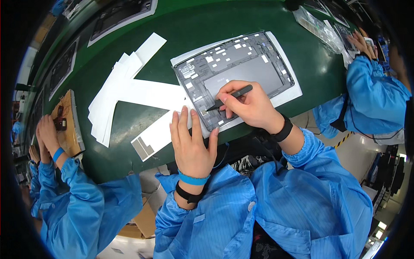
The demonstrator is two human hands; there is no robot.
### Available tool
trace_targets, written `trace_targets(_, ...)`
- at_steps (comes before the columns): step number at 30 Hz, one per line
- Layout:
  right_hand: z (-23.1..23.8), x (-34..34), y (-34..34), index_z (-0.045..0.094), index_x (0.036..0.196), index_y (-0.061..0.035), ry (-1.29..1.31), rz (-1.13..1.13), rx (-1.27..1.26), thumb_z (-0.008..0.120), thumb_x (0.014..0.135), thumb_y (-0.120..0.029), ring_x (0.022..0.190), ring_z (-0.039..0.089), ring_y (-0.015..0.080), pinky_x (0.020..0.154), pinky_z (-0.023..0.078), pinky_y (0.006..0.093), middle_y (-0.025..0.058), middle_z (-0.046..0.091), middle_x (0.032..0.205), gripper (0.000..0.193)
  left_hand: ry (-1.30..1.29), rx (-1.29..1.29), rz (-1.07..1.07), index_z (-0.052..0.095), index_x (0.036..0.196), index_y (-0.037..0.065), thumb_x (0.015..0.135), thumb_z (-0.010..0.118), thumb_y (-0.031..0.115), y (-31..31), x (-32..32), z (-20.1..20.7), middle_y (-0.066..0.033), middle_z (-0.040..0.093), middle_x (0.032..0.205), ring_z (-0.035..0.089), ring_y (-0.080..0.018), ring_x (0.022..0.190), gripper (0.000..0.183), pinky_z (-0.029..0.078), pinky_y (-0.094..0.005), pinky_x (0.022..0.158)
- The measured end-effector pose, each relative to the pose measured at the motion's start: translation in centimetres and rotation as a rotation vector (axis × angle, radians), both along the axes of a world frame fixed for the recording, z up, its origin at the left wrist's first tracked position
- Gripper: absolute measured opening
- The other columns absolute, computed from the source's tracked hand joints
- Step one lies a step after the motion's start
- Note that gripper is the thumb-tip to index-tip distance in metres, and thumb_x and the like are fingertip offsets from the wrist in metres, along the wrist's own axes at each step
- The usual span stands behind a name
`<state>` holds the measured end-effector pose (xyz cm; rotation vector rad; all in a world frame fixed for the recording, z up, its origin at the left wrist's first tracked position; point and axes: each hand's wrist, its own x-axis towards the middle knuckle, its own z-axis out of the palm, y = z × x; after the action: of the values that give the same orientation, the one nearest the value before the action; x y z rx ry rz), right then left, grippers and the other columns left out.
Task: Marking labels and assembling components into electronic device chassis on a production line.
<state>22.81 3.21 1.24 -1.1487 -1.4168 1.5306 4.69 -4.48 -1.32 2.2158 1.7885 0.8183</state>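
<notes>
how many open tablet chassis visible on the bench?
4 at least: one chassis under the hands, two at left, one far right. More may be cut off at the rim.

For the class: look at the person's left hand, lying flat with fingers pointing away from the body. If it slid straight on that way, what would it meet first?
Probably the near-left corner of the open grey tablet chassis, just beyond the left hand; depth is unclear.

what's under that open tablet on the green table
The open tablet lies on a white sheet whose edges show around it, on the green table. The right hand with black tweezers and the left hand cover its near corner, so that part stays hidden.
</notes>
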Motion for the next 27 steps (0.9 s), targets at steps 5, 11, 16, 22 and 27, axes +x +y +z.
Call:
trace_targets(5, -0.3, 0.2, 0.7, 0.062, 0.098, 0.0048, -0.020, 0.008, -0.009, 0.059, 0.097, -0.009, 0.064, 0.059, 0.0085, 0.073, 0.057, 0.0282, 0.0044, 0.062, 0.078, 0.015, -0.003, 0.006, 0.000, 0.051, 0.135, -0.004, 0.085, 0.072, 0.020, 0.4, 0.1, -0.2, -0.0260, 0.043, 0.142, 0.036, -0.0474, 0.135, 0.059, 0.034, -0.0546, 0.109)
trace_targets(11, -0.4, -0.7, 0.5, 0.063, 0.095, 0.0034, -0.020, -0.021, 0.028, 0.059, 0.096, -0.010, 0.063, 0.060, 0.0087, 0.065, 0.053, 0.0252, 0.0052, 0.063, 0.077, 0.014, 0.118, 0.017, 0.009, 0.056, 0.130, -0.003, 0.083, 0.074, 0.033, 0.1, 1.3, 0.8, -0.0264, 0.043, 0.141, 0.034, -0.0516, 0.134, 0.062, 0.036, -0.0551, 0.107)
trace_targets(16, 0.1, -0.2, -0.5, 0.062, 0.088, 0.0012, 0.210, -0.360, 0.183, 0.057, 0.097, -0.011, 0.059, 0.062, 0.0100, 0.054, 0.049, 0.0225, 0.0088, 0.067, 0.075, 0.016, 0.210, -0.021, 0.033, 0.058, 0.131, 0.003, 0.082, 0.072, 0.043, -0.2, 0.7, 1.9, -0.0273, 0.037, 0.148, 0.032, -0.0527, 0.135, 0.065, 0.034, -0.0574, 0.108)
trace_targets(22, 2.7, -7.7, -1.5, 0.063, 0.088, -0.0003, 0.077, 0.022, 0.171, 0.063, 0.093, -0.012, 0.060, 0.060, 0.0081, 0.056, 0.050, 0.0249, 0.0059, 0.066, 0.073, 0.013, 0.121, -0.068, 0.260, 0.057, 0.137, 0.014, 0.087, 0.068, 0.043, -4.9, -5.9, 0.7, -0.0305, 0.026, 0.153, 0.022, -0.0545, 0.140, 0.059, 0.027, -0.0597, 0.110)
trace_targets(27, 0.7, -12.9, -2.1, 0.063, 0.087, 0.0038, -0.134, 0.177, 0.217, 0.063, 0.090, -0.009, 0.063, 0.062, 0.0095, 0.057, 0.049, 0.0250, 0.0078, 0.067, 0.073, 0.014, 0.195, -0.129, 0.321, 0.061, 0.133, 0.014, 0.082, 0.072, 0.047, -5.5, -6.5, -0.1, -0.0303, 0.027, 0.153, 0.024, -0.0511, 0.140, 0.062, 0.027, -0.0592, 0.110)
